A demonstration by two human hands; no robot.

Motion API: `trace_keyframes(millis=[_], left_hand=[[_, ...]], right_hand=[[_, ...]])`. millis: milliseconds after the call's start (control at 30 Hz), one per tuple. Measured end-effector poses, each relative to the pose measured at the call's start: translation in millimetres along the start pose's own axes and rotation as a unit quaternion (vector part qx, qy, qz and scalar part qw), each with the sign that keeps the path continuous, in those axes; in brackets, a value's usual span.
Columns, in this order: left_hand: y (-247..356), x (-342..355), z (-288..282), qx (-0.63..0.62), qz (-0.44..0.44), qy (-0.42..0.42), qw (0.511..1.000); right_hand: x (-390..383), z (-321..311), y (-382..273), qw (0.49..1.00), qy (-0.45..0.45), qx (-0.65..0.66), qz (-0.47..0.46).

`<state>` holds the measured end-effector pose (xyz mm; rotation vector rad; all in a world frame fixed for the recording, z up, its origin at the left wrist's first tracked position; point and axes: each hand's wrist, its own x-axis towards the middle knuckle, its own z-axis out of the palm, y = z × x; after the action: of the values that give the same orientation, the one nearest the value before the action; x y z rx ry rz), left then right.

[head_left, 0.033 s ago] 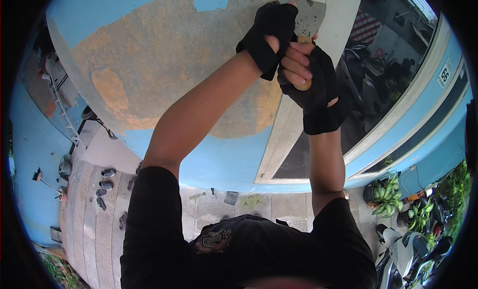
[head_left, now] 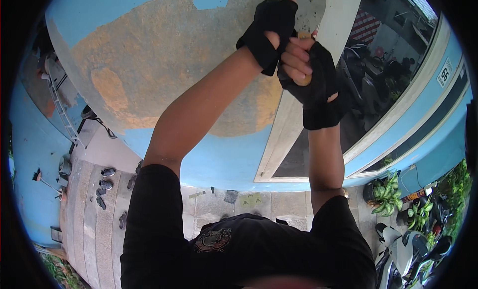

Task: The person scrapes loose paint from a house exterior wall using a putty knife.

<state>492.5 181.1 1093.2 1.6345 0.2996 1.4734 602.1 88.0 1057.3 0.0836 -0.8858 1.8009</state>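
Note:
Both my hands are raised to the wall in black fingerless gloves. My right hand is closed round the wooden handle of a scraper, whose wide, speckled metal blade points upward. At the blade's left side my left hand is curled against it, with most of its fingers hidden by the glove. The blade lies over the wall beside a pale window frame. Blue paint surrounds a large bare patch of grey and orange-brown on this wall.
Dark window glass is to the right. Potted plants and a parked motorbike stand at lower right. On the left are a ladder, several dark shoes on the paving, and a broom by a blue wall.
The scraper has slid slightly upward along the wall, its blade edge now near the top of the picture. My right hand has risen a little with it; my left hand has barely moved.

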Motion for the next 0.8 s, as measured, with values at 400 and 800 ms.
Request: trace_keyframes(millis=[400,800], left_hand=[[-4.3,-0.2,1.3,-0.022,0.002,0.001,1.000],[-3.2,-4.0,3.7,-0.043,0.056,-0.002,0.998]], right_hand=[[-0.5,6.7,1.1,1.000,0.012,0.009,-0.001],[-7.0,1.7,6.6,0.999,-0.014,0.046,-0.004]])
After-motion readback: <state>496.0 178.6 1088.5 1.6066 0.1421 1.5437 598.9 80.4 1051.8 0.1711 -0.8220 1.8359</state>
